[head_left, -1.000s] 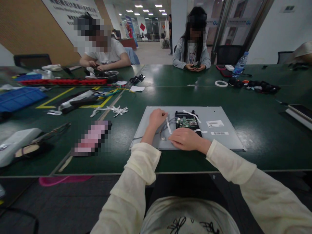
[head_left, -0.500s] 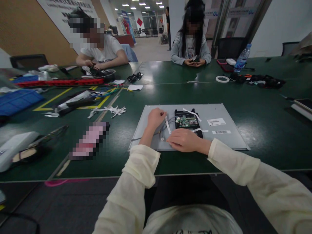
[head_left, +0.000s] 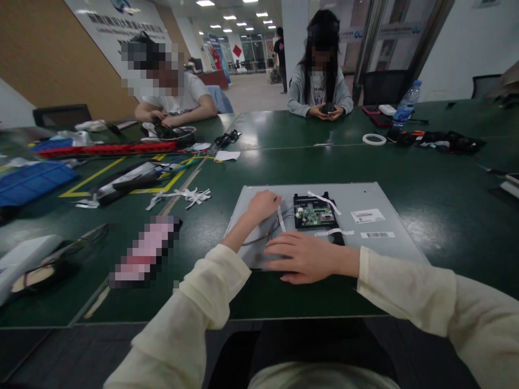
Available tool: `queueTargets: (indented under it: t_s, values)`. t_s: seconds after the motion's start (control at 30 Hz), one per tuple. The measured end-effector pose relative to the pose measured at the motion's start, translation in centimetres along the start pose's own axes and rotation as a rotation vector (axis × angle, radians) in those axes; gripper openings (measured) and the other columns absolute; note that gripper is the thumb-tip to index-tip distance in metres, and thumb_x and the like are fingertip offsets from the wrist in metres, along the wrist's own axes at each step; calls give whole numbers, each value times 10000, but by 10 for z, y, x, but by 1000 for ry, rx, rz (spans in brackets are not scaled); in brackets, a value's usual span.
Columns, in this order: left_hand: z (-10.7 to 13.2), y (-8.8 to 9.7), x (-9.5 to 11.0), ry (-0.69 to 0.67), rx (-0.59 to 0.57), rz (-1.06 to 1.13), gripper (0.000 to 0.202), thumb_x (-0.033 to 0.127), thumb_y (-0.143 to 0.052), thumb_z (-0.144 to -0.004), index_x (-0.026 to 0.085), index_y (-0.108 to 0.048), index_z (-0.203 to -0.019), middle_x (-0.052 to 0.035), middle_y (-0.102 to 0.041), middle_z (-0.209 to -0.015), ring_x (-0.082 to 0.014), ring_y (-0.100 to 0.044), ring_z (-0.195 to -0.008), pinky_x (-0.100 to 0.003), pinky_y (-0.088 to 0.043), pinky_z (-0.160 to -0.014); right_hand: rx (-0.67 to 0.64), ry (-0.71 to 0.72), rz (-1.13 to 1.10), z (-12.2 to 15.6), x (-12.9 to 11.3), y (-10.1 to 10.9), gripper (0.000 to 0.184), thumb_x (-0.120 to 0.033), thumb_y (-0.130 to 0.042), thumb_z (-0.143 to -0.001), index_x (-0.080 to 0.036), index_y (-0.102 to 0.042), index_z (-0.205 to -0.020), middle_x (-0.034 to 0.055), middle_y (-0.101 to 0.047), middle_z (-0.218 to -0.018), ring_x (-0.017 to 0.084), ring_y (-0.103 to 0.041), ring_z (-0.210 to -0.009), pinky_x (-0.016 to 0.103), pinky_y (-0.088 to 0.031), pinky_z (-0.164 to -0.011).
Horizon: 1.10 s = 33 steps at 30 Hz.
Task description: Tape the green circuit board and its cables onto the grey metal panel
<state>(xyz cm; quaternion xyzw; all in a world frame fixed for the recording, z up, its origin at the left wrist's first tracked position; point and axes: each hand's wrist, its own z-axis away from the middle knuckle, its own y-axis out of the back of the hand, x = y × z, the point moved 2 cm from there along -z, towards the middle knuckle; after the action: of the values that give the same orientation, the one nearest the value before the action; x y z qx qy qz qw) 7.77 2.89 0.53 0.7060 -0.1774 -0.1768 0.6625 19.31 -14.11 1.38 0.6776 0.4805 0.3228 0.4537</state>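
A grey metal panel [head_left: 365, 197] lies flat on the green table [head_left: 284, 162] in front of me. A green circuit board [head_left: 316, 216] sits in a black frame near its middle, with white tape strips and thin grey wires running left from it. My left hand [head_left: 263, 205] rests as a loose fist on the panel's left part, at the top end of a white tape strip [head_left: 280, 219]. My right hand [head_left: 304, 256] lies flat, fingers spread, on the panel's near edge over the wires.
Two people sit across the table, one at the far left with cables, one holding a phone. A blue tray [head_left: 32, 181], red strip [head_left: 105, 148], loose white tape bits [head_left: 186, 195] and a pink object [head_left: 141, 251] lie left. A tape roll [head_left: 373, 139] and water bottle [head_left: 407, 102] stand far right.
My right hand has slid toward me to the panel's near edge and spread flat. The left hand stays at the tape strip. My head has shifted, so the view sits lower.
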Motion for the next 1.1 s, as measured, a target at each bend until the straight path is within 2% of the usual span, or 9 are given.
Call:
queueTargets:
  t_s: [0.13, 0.3, 0.43, 0.63, 0.8, 0.87, 0.97, 1.03, 1.1]
  values:
    - [-1, 3, 0, -29, -20, -53, 492, 399, -332, -947, 115, -721, -847, -156, -679, -901, -248, -640, -881, -294, -445, -756, -42, -42, 22, -6, -3, 0, 330, -278, -438, -910, -179, -556, -1202, 107, -461, -1346, 275, -335, -1296, 468, -310, -1040]
    - [3, 4, 9, -58, -17, -122, 527, 387, -281, -965, 74, -700, -906, -194, -648, -941, -295, -624, -912, -341, -462, -746, -58, -133, -64, -7, 0, -3, 355, -243, -401, -929, -207, -515, -1263, 94, -425, -1381, 268, -295, -1322, 460, -312, -1047]
    - [1, 6, 14, -93, -23, -173, 570, 378, -220, -983, 71, -695, -911, -198, -638, -907, -300, -625, -882, -351, -473, -708, -71, -212, -162, -8, 6, -3, 362, -294, -399, -944, -221, -500, -1284, 87, -412, -1392, 264, -252, -1346, 457, -296, -1068]
    - [0, 7, 16, -107, -35, -214, 505, 355, -268, -979, 105, -697, -884, -160, -629, -872, -281, -624, -848, -322, -474, -651, -96, -250, -218, -9, 11, -1, 354, -325, -400, -941, -223, -511, -1262, 89, -404, -1401, 276, -221, -1362, 491, -278, -1082]
    - [4, 10, 17, -97, -40, -201, 575, 445, -263, -973, 82, -696, -867, -180, -624, -899, -305, -611, -864, -336, -464, -626, -108, -264, -243, -12, 12, -1, 330, -342, -401, -940, -224, -533, -1218, 76, -432, -1377, 265, -235, -1358, 471, -270, -1098]
    - [6, 16, 19, -97, -41, -200, 619, 513, -269, -956, 78, -694, -842, -186, -624, -877, -316, -611, -839, -361, -460, -624, -111, -265, -249, -12, 13, 0, 327, -350, -414, -935, -215, -542, -1204, 75, -450, -1361, 259, -254, -1350, 450, -287, -1093]
    - [19, 38, 32, -122, -12, -181, 638, 591, -296, -921, 100, -690, -819, -170, -624, -806, -323, -610, -792, -429, -457, -664, -94, -263, -237, -12, 12, -2, 326, -345, -426, -927, -203, -560, -1188, 75, -458, -1366, 251, -314, -1322, 416, -325, -1073]
    - [38, 57, 50, -209, 101, -131, 569, 583, -345, -911, 124, -682, -900, -161, -633, -866, -328, -599, -861, -481, -446, -762, -48, -279, -228, -9, 9, -8, 321, -339, -441, -914, -214, -584, -1173, 73, -533, -1292, 236, -433, -1233, 395, -390, -1018]
    - [64, 72, 70, -311, 275, -66, 561, 612, -409, -874, 138, -651, -1052, -172, -616, -1073, -355, -551, -1028, -555, -363, -929, 43, -359, -215, -4, 8, -17, 342, -372, -461, -896, -270, -598, -1192, 61, -623, -1159, 242, -536, -1112, 423, -457, -933]
